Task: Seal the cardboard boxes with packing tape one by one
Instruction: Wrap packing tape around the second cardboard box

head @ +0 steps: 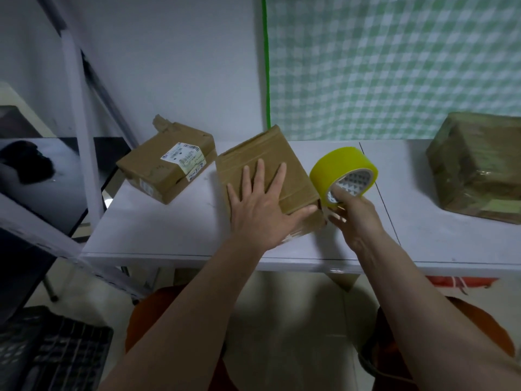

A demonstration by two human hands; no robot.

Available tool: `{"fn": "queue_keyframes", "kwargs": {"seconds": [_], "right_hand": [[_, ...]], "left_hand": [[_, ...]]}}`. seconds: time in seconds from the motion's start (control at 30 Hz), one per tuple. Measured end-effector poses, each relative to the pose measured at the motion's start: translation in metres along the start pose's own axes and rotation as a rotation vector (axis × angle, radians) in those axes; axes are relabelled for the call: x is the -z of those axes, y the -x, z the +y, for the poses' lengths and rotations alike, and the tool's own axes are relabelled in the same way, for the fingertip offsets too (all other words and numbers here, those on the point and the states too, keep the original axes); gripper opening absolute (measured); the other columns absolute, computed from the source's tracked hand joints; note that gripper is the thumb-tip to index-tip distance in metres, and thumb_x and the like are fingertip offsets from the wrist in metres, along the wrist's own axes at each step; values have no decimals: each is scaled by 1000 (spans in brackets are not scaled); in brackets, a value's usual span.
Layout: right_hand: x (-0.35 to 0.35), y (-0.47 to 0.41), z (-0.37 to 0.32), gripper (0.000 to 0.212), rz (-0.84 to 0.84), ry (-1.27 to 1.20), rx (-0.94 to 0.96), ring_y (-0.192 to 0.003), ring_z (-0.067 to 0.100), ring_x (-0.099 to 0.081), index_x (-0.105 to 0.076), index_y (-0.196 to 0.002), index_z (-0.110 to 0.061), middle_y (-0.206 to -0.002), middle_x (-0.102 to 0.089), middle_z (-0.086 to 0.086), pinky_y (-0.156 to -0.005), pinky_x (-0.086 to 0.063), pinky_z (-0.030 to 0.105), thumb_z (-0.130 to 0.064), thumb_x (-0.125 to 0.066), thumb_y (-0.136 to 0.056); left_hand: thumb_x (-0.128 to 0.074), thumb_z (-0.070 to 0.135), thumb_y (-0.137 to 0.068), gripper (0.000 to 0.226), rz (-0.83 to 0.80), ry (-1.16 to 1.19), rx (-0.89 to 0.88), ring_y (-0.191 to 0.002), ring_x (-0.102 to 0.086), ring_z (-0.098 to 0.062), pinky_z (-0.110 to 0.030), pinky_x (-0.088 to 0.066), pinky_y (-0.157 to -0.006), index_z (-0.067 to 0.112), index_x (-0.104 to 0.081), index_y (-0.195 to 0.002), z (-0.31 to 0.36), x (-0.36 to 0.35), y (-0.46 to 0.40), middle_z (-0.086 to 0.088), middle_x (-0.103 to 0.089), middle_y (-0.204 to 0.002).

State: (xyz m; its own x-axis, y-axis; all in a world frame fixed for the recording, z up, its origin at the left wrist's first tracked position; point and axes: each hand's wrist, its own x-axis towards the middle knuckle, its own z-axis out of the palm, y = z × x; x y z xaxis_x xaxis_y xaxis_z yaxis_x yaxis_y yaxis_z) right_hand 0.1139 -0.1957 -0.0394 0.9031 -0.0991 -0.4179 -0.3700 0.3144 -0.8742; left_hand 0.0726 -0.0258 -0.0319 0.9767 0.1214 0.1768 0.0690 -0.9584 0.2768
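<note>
Brown corrugated cardboard, matte and a bit scuffed: that's the middle box [265, 170], sitting at 12 o'clock on the white desk [158, 232], near the front edge. Your left hand [260, 206] lies flat on its top w/ fingers spread and straight, pressing the flaps down. Probably light and stiff enough to hold shape, but it'll skid on that smooth desk, so keep the palm weight on. Strips of old tape already cross the lid; the surface there looks slicker than bare card. Your right hand [353, 214] is clamped on the yellow tape roll [342, 172], a finger hooked into the printed core, roll just beside the box's right corner at approx 1 o'clock. Roll is rigid and glossy; grip via the core, not the sticky face. A labelled box [166, 162] lies tilted at 10 o'clock, and a tape-wrapped box [476, 165], shiny and crinkled, at 3 o'clock, well apart.
</note>
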Motion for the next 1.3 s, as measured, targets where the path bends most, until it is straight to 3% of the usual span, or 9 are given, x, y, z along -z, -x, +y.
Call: {"fn": "queue_keyframes", "kwargs": {"seconds": [0.2, 0.3, 0.4, 0.5, 0.67, 0.83, 1.0, 1.1, 1.3], "right_hand": [[-31, 26, -6, 25, -105, 22, -65, -82, 21, -60, -60, -111, -17, -96, -65, 8, -72, -50, 36, -29, -60, -89], [-43, 39, -25, 7, -52, 125, 145, -71, 12, -64, -65, -90, -19, -81, -71, -3, -61, -51, 24, -24, -62, -87], [-56, 52, -44, 13, -52, 280, 393, -58, 1, -65, -68, -71, -21, -61, -70, -13, -48, -48, 15, -21, -64, -84], [-63, 61, -44, 15, -21, 540, 541, -80, 16, -68, -68, -75, -18, -77, -73, -2, -70, -54, 32, -26, -60, -85], [-68, 70, -19, 14, 70, 894, 772, -92, 34, -58, -62, -90, -16, -88, -69, 15, -96, -41, 45, -26, -52, -92], [-72, 72, -18, 9, -10, 751, 793, -80, 31, -57, -55, -85, -13, -76, -60, 6, -63, -37, 32, -15, -48, -91], [-57, 58, -47, 14, 104, 661, 806, -86, 36, -62, -57, -83, -13, -88, -66, 19, -76, -49, 40, -5, -45, -84], [-38, 44, -67, 16, 145, 519, 658, -89, 38, -63, -57, -78, -20, -90, -65, 17, -77, -54, 55, -9, -46, -79], [-31, 33, -56, 13, 45, 327, 466, -87, 31, -66, -64, -79, -15, -86, -66, 11, -72, -57, 41, -11, -57, -88]], "left_hand": [[-14, 95, -59, 104, 14, 113, 72, -146, 19, -23, -58, 5, -115, 46, 3, -149, -12, 19, 12, -2, 14, -161], [-22, 91, -66, 103, 105, 257, 75, -146, 15, -22, -54, 3, -117, 37, -8, -152, -11, 28, 18, -3, 10, -161], [-56, 70, -77, 97, 272, 475, -27, -147, -1, -24, -45, -10, -120, 22, -20, -152, -4, 33, 21, -7, -3, -161], [-66, 64, -74, 101, 230, 523, 4, -147, -5, -24, -40, -12, -120, 22, -19, -152, -6, 28, 22, -5, -8, -160], [-67, 66, -70, 105, 162, 446, 101, -147, -1, -23, -41, -13, -119, 25, -17, -153, -22, 4, 35, 2, -10, -161], [-54, 77, -67, 106, 163, 459, 137, -146, 4, -18, -49, -12, -117, 26, -17, -153, -20, 5, 33, 3, -6, -160], [-40, 83, -62, 88, 201, 385, 129, -147, 0, -19, -53, -13, -116, 37, -33, -136, -22, 8, 35, 2, -9, -160], [-42, 81, -64, 77, 164, 398, 95, -147, 3, -16, -53, -8, -117, 41, -35, -130, -25, 12, 35, 2, -7, -160], [-50, 54, -78, 83, 177, 284, -61, -148, -4, -11, -43, 10, -119, 15, -21, -146, -9, 20, 25, 0, -21, -158]]}}
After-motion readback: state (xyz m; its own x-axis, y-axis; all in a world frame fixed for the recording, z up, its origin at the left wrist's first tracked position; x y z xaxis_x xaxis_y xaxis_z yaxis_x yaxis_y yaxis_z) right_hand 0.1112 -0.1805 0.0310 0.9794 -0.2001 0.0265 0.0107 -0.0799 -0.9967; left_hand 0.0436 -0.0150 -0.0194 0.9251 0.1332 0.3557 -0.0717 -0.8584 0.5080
